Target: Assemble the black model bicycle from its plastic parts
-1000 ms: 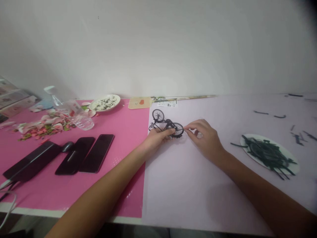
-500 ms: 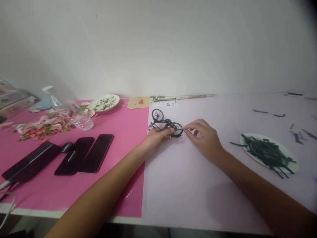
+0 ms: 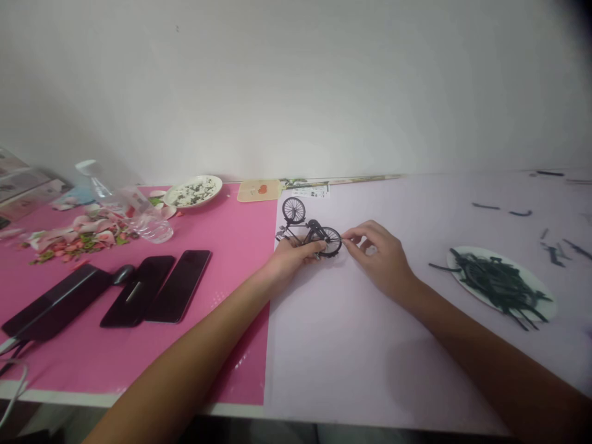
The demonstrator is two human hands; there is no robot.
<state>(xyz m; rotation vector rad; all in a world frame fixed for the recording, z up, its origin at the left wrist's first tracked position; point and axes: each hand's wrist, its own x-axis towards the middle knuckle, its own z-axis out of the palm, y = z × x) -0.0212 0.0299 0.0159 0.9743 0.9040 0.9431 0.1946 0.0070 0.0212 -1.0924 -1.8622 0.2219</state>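
Observation:
A small black model bicycle (image 3: 294, 230) with two spoked wheels is held over the left edge of the pale sheet. My left hand (image 3: 293, 259) grips it from below, the thumb lying across the frame near the right wheel. My right hand (image 3: 377, 250) is at the right rim of that wheel, thumb and forefinger pinched together. Whatever lies between those fingertips is too small to make out. To the right, a white oval plate (image 3: 456, 285) holds a heap of dark parts (image 3: 499, 283).
Two phones (image 3: 178, 287), a black box (image 3: 55, 302) and a mouse-like object (image 3: 124, 275) lie on the pink mat at left. Behind them are a clear bottle (image 3: 150, 222), petals (image 3: 87, 237) and a plate of bits (image 3: 193, 191). Loose dark parts (image 3: 552, 254) lie far right.
The bicycle's far wheel has tilted up slightly and shows rounder. Both hands keep nearly the same place and hold. The whole view has shifted very slightly.

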